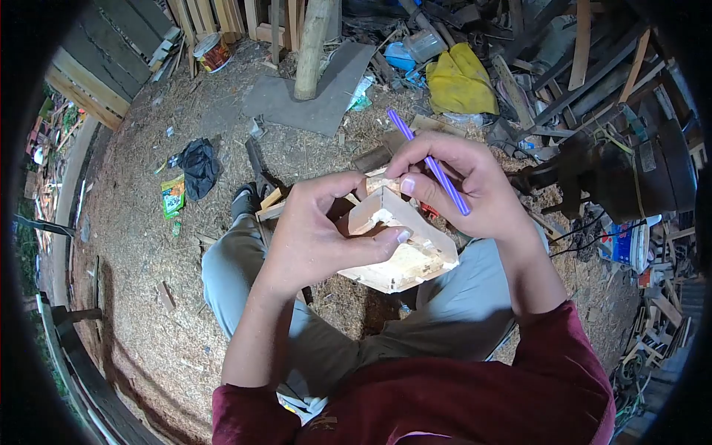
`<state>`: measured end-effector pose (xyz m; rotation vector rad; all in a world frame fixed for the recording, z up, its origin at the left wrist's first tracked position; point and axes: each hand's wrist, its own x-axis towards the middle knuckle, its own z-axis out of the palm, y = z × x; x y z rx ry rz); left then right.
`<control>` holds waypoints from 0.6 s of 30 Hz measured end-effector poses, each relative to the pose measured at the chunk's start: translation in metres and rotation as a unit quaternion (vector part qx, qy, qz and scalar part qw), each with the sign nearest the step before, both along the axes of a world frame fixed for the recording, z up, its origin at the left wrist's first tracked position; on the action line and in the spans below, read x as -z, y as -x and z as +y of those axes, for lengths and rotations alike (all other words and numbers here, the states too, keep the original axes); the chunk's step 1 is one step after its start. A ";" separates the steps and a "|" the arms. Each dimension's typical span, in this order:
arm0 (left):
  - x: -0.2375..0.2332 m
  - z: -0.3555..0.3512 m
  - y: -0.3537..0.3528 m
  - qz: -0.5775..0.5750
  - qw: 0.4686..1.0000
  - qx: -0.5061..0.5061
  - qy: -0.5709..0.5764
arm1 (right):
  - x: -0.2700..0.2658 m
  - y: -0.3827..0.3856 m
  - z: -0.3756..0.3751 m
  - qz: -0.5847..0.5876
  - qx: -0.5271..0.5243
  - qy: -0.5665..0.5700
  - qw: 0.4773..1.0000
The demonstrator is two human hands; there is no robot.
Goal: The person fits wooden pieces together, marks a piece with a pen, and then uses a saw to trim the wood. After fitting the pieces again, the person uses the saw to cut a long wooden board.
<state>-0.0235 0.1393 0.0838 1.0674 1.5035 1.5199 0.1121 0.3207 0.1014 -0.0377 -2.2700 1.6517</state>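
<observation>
A pale, angular wooden piece [404, 256] with pointed corners and a rough, hollowed-looking face is held above my lap. My left hand [319, 233] grips its left side, with the thumb lying across the face and the fingers behind it. At its top corner is a small light-coloured bit [380, 185], with fingertips of both hands around it. My right hand [460, 185] pinches at that corner with thumb and forefinger, and a purple striped pen [429, 162] rests slanted between its fingers. What lies behind the wooden piece is hidden.
Wood shavings cover the ground [163, 282]. A black plastic bag [199, 169] and a green-yellow packet [173, 196] lie to the left. Ahead are a wooden post [314, 52] and a yellow sack [461, 81]. A dark machine [638, 163] and a white-blue bucket [627, 243] stand at right.
</observation>
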 end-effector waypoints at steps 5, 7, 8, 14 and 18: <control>-0.002 -0.001 0.000 0.008 1.000 0.000 0.013 | 0.000 0.000 -0.001 -0.009 -0.003 0.022 1.000; -0.003 -0.001 -0.001 0.007 1.000 -0.002 0.015 | 0.000 0.000 -0.001 -0.010 -0.003 0.022 1.000; -0.004 0.000 -0.001 0.003 1.000 -0.003 0.014 | 0.001 0.000 -0.001 -0.002 -0.004 0.013 1.000; -0.001 0.000 -0.002 0.006 1.000 -0.018 0.015 | 0.000 0.004 -0.007 0.084 0.058 -0.029 0.994; 0.005 0.002 -0.001 0.031 0.999 -0.012 0.023 | -0.017 -0.006 -0.010 0.085 0.073 0.044 0.993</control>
